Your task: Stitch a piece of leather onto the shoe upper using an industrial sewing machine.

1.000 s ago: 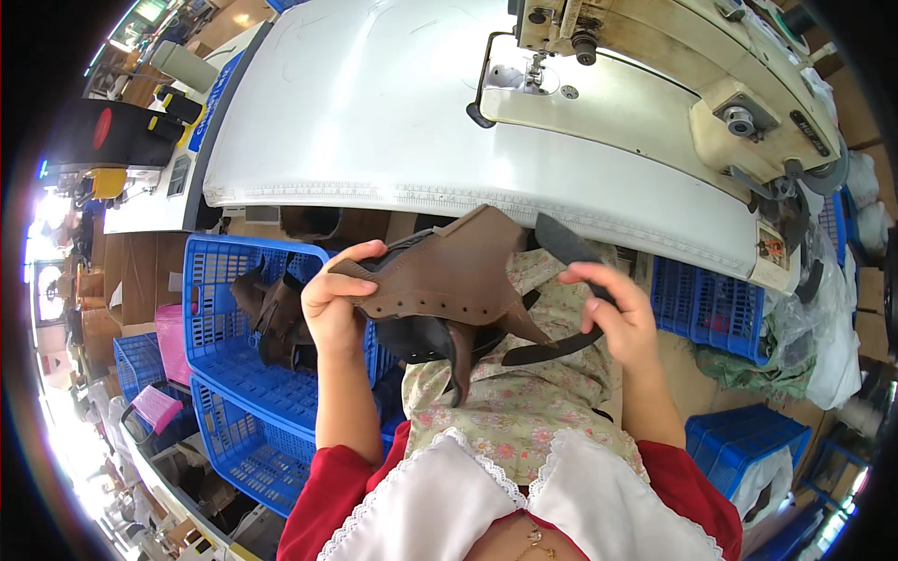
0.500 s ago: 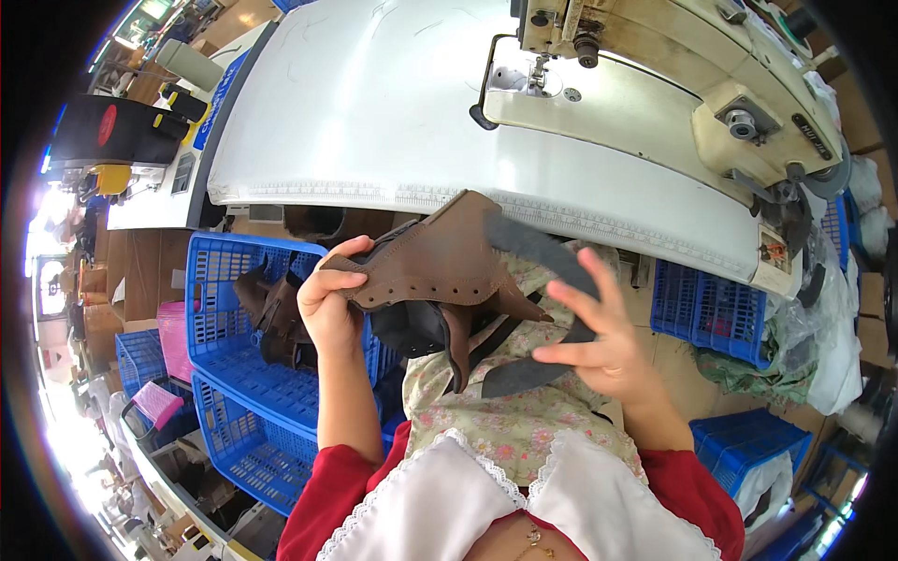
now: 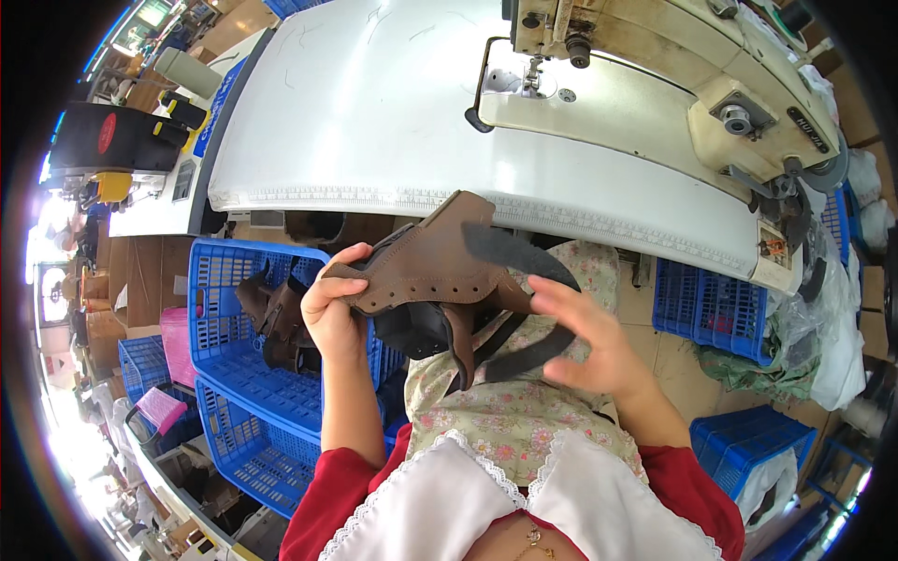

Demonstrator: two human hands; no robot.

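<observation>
My left hand (image 3: 334, 304) grips a brown leather shoe upper (image 3: 426, 257) by its left end, fingers over the edge. The upper has a row of eyelets, stitched seams and a black lining; it is held in the air over my lap, near the table's front edge. A curved dark strip (image 3: 524, 363) arcs to the right of the upper, its top end lying across the brown leather. My right hand (image 3: 599, 341) is at the bend of this strip, fingers and thumb apart and slightly blurred. The fingers overlap the strip; a firm grip on it does not show.
A white sewing machine (image 3: 645, 93) stands on the white table (image 3: 374, 131) ahead. Blue crates (image 3: 257, 402) are stacked at my left, the upper one holding more brown shoe pieces (image 3: 285, 318). Other blue crates (image 3: 708, 309) and plastic bags (image 3: 823, 337) lie at the right.
My right hand has shifted slightly left toward the upper, its fingers less spread. The top of the dark strip has moved left over the leather. My left hand keeps its hold.
</observation>
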